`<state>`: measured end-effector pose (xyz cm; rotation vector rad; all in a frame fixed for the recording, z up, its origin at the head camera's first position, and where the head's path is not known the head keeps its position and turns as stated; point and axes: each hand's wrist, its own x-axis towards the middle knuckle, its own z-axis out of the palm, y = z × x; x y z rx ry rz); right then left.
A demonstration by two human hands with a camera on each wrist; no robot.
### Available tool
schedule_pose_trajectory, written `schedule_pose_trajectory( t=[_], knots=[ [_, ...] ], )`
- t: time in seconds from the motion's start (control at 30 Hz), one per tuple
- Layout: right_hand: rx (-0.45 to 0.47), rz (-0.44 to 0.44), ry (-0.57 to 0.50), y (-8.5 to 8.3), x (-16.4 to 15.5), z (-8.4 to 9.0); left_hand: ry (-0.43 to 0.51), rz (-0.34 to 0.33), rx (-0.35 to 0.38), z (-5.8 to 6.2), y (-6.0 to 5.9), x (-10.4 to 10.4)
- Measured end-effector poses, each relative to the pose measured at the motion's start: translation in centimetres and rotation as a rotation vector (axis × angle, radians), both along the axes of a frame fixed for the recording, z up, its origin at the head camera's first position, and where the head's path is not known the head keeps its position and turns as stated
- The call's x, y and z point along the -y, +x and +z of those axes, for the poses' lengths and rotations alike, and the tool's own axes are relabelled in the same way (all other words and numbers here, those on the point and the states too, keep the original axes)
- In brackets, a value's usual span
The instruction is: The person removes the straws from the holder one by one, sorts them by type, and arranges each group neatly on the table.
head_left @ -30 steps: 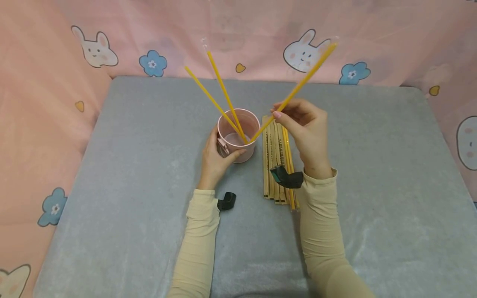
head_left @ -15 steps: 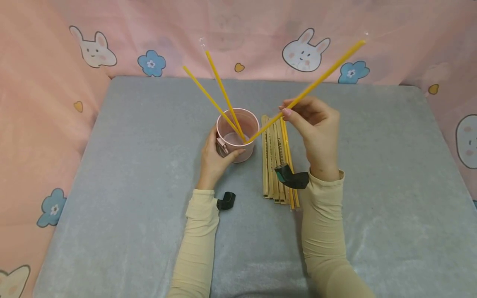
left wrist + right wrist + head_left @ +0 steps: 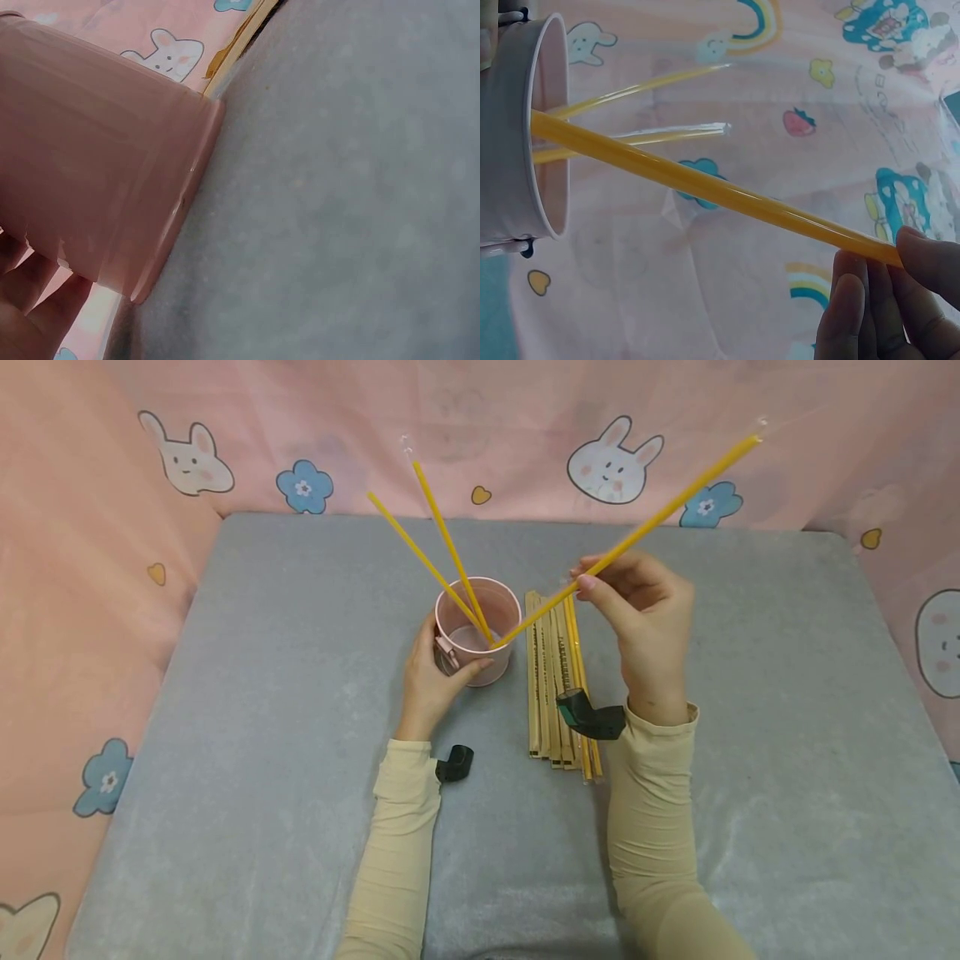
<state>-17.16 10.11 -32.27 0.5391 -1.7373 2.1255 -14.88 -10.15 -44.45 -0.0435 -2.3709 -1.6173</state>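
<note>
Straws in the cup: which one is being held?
The rightmost straw, leaning right, pinched by the right hand. The other two straws lean left, untouched.

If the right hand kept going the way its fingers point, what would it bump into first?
Probably the pink cup. The right hand pinches a yellow straw with its fingertips aimed left along it, and the straw's lower end sits in that cup. Height is hard to judge, so the hand might pass over the rim.

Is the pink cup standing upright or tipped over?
Upright. The pink cup stands on the grey table, mouth up, with three yellow straws leaning out; the left hand grips its side.
</note>
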Motion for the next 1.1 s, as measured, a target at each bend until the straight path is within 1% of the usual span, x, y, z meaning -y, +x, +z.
schedule_pose_trajectory(
  t=[0.13, 0.37, 0.5, 0.77, 1.1],
  knots=[
    [-0.010, -0.005, -0.010, 0.02, -0.06, 0.13, 0.014, -0.009, -0.013, -0.07, -0.01, 0.02],
    [0.036, 0.009, -0.075, 0.15, -0.13, 0.29, 0.023, -0.014, -0.020, -0.07, -0.03, 0.02],
    [0.041, 0.007, -0.075, 0.15, -0.17, 0.26, 0.024, -0.014, -0.017, -0.04, 0.01, 0.02],
    [0.016, -0.027, -0.051, 0.29, -0.27, 0.46, 0.020, -0.011, -0.017, -0.10, 0.00, 0.10],
    [-0.004, -0.020, -0.104, 0.38, -0.43, 0.72, -0.007, -0.001, 0.013, 0.08, 0.01, 0.09]
  ],
)
